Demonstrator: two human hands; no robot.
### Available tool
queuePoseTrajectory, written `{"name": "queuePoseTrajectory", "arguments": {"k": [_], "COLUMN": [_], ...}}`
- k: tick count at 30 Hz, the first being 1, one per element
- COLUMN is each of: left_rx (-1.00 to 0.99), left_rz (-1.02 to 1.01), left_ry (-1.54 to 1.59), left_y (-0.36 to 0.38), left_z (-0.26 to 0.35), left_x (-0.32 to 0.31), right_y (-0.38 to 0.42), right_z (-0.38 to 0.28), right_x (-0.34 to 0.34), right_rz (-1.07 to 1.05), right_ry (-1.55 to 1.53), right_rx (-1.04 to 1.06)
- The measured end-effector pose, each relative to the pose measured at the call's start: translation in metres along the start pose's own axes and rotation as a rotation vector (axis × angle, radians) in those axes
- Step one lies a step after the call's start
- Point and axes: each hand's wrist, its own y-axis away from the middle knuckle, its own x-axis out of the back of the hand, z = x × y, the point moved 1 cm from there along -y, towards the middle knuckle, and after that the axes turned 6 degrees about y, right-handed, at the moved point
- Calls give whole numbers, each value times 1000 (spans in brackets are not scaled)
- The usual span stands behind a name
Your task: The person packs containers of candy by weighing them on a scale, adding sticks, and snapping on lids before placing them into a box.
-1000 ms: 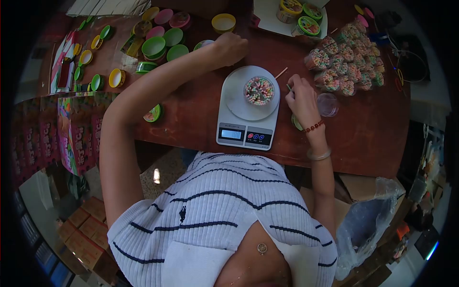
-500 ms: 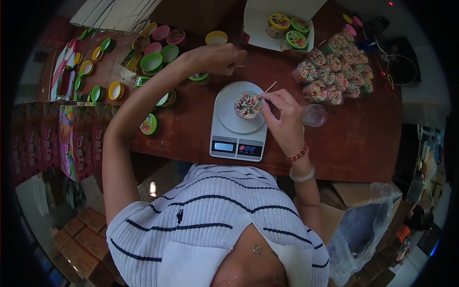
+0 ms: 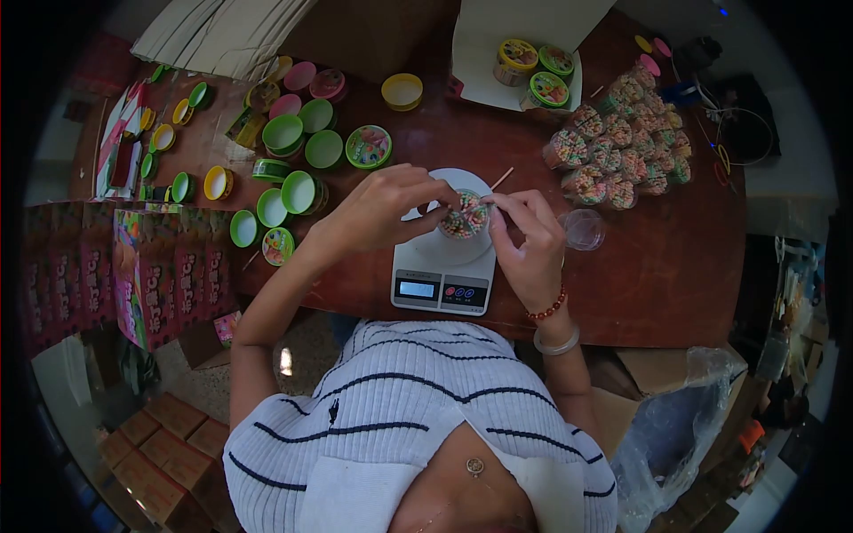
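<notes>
A clear round cup (image 3: 464,222) packed with thin sticks with pink, green and white tips stands on the white pan of a kitchen scale (image 3: 442,253). My left hand (image 3: 391,209) reaches in from the left, its fingers closed together over the cup's near-left rim. From the right, my right hand (image 3: 529,235) pinches with thumb and forefinger at the cup's right edge. What either pinch holds is too small to make out. A single brown stick (image 3: 502,178) shows just beyond the right fingertips. The scale's display is lit, its digits unreadable.
Several filled cups (image 3: 617,151) cluster at the right. Beside the scale lies a clear empty cup or lid (image 3: 584,229). Green and yellow tubs (image 3: 324,149) spread over the left. An open white box (image 3: 524,98) with three tubs stands at the back.
My left hand has come down from beyond the scale, where a short stick showed at its fingers, to the cup. My right hand stays at the cup's right side.
</notes>
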Motion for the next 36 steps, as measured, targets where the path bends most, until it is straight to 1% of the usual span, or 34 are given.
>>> {"name": "queuePoseTrajectory", "arguments": {"k": [1,2,3,4,6,7,8,9,10,11,12,14,15,17,18,20,21,23,25,26,27,28,29,30,32,33,34,35,36], "left_rx": [-15,-18,-59,-102,-116,-124,-138,-91,-42,-60,-66,6,-50,-140,-132,-141,-126,-108,-52,19,45,63,32,39,111,186,221,236,249], "left_rz": [18,15,-8,-30,-27,-22,-28,13,57,113,110,246,300,405,469,571,670,753,758,611,462,311,159,90,-126,-267,-332,-351,-352], "left_ry": [-4,-2,-70,-138,-140,-139,-136,-147,-158,-226,-225,-203,-270,-370,-336,-465,-541,-627,-623,-625,-677,-720,-815,-822,-899,-971,-969,-961,-944], "left_y": [0,1,3,2,2,2,1,-1,-1,-3,-3,-11,-14,-18,-16,-13,-13,-24,-50,-60,-77,-94,-115,-128,-159,-173,-183,-182,-188], "left_z": [0,-3,-6,-7,-3,0,6,12,13,9,10,29,32,50,53,61,54,33,-7,-45,-85,-125,-158,-191,-256,-286,-309,-328,-332], "left_x": [-2,-4,-6,-6,-5,-4,0,8,15,24,32,63,75,101,113,145,163,216,267,303,331,359,373,380,392,396,399,400,397], "right_y": [0,2,4,6,9,7,5,3,-1,-7,-16,-28,-27,-35,-36,-29,-25,-20,-20,-21,-23,-26,-27,-28,-29,-30,-30,-26,-21], "right_z": [1,3,5,6,4,-1,1,5,10,32,55,90,99,114,120,132,134,128,121,114,108,106,105,105,109,107,106,104,107], "right_x": [-1,-4,-7,-9,-12,-11,-6,-1,5,7,4,-6,-11,-25,-27,-33,-35,-31,-28,-27,-27,-27,-27,-28,-28,-29,-29,-30,-34], "right_rz": [2,-44,-89,-82,-66,-51,-39,-12,15,-8,-2,-129,-119,-317,-396,-428,-411,-417,-405,-350,-292,-336,-323,-377,-423,-440,-466,-440,-388], "right_ry": [2,-2,-5,-1,33,-1,8,7,3,47,50,375,375,415,351,393,399,391,349,297,245,232,239,238,210,250,290,281,333], "right_rx": [-2,-13,-25,-28,20,40,35,-38,-109,-114,-116,63,61,-13,-57,-43,-42,-123,-122,-105,-94,-78,-94,-108,-133,-147,-166,-189,-158]}}
